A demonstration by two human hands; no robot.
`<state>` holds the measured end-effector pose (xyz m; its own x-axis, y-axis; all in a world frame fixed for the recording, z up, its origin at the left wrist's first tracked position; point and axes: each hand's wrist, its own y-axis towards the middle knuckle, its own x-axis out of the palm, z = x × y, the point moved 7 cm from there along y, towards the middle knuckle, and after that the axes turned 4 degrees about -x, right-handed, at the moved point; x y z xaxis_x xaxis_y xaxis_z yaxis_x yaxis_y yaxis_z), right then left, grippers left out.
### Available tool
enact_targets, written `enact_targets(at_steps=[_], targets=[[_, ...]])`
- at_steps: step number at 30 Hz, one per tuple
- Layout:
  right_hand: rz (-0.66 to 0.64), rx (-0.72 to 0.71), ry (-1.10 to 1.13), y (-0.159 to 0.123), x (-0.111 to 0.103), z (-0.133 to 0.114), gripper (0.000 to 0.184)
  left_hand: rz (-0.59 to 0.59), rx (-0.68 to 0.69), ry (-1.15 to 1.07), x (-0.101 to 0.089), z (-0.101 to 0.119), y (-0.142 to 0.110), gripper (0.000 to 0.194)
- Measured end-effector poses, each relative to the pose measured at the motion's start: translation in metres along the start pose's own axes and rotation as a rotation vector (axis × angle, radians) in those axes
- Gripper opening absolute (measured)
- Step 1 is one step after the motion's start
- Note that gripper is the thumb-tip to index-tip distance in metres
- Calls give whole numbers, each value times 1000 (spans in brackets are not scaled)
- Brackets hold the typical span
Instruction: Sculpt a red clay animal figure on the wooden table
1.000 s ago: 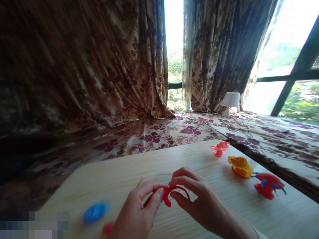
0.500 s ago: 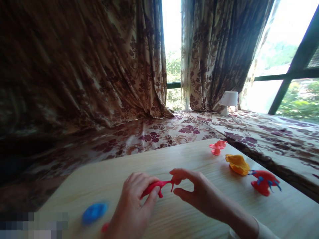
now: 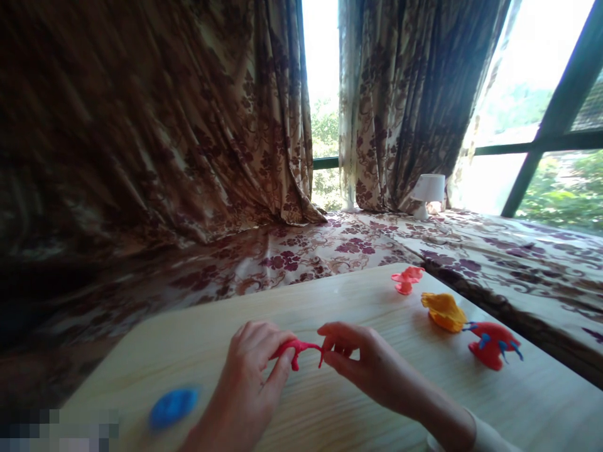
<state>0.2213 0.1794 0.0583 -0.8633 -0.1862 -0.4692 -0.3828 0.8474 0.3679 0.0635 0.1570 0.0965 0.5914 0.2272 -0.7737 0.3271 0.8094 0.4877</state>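
Red modelling piece: raised above the tabletop, with a thin, bent strand and a short stub.
Left hand: gripping its thicker end between thumb and fingers.
Right hand: fingers curved at the strand's tip; firmness of contact cannot be told.
Tabletop figures: pink figure, yellow figure, red-and-blue figure, all apparently formed.
Blue disc: lying apart, blurred.
Progress: held piece seemingly part-shaped; shaping left, unclear.

Left hand: thumb and fingers pinched together, back of hand upward. Right hand: fingers curled, thumb extended leftward; forearm slanting in from lower right.
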Motion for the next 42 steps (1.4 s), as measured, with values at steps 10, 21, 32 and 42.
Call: enact_targets(at_steps=[10,21,32,42], targets=[[-77,134,132,-2,24,15,41,57,137,148,3,4,-9,14],[-123,198,-90,-5,24,25,38,-53,70,223,18,-3,-15,21],[-243,82,-135,-3,2,-7,23,-224,-39,272,29,-8,-14,25],[-82,46,-404,1,0,6,20,-161,-34,252,30,-13,-17,20]])
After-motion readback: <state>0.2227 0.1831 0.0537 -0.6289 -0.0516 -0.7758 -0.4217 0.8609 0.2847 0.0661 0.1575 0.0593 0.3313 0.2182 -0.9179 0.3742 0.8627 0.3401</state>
